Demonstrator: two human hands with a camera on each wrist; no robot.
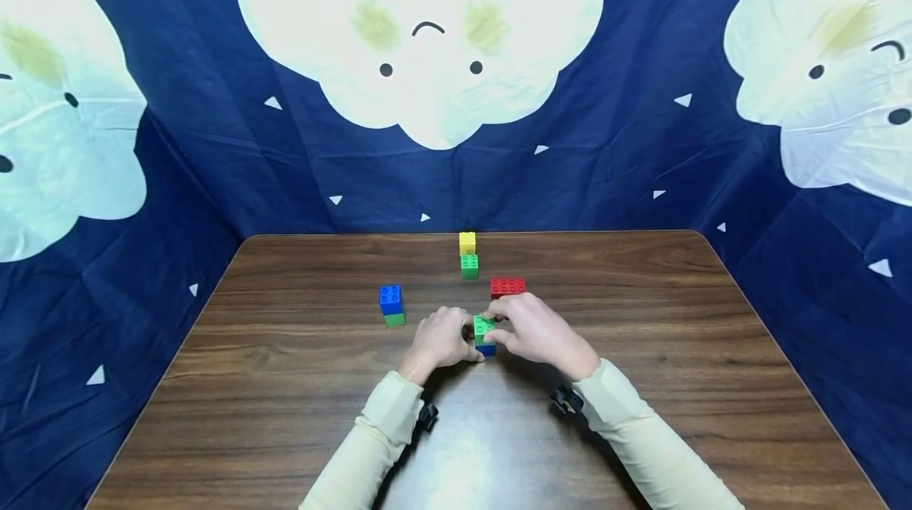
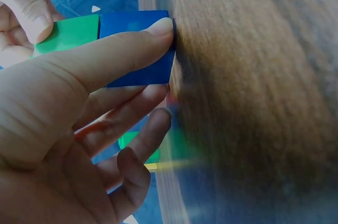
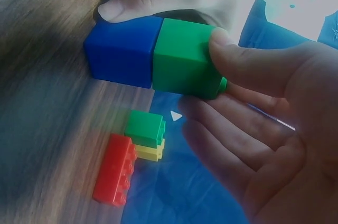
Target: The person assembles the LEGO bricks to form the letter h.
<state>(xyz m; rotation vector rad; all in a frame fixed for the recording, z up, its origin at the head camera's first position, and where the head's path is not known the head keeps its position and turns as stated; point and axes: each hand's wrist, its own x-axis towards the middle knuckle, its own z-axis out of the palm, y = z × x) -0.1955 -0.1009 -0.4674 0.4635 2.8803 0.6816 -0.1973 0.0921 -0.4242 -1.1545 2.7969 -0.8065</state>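
Near the middle of the table, a green brick (image 1: 484, 328) sits on top of a blue brick (image 1: 486, 351), their sides flush in the right wrist view. My left hand (image 1: 440, 338) grips the lower blue brick (image 2: 129, 23), its thumb along one side and fingers behind. With thumb and fingers, my right hand (image 1: 536, 332) pinches the upper green brick (image 3: 182, 57) from the other side. The blue brick's base is at the tabletop. Whether the two bricks are fully pressed together cannot be made out.
A red brick (image 1: 507, 287) lies just beyond my right hand. Farther back, a green brick (image 1: 469, 266) stands by a yellow brick (image 1: 467, 243) near the table's far edge. To the left, another blue brick (image 1: 390, 298) tops a green brick (image 1: 395, 320).
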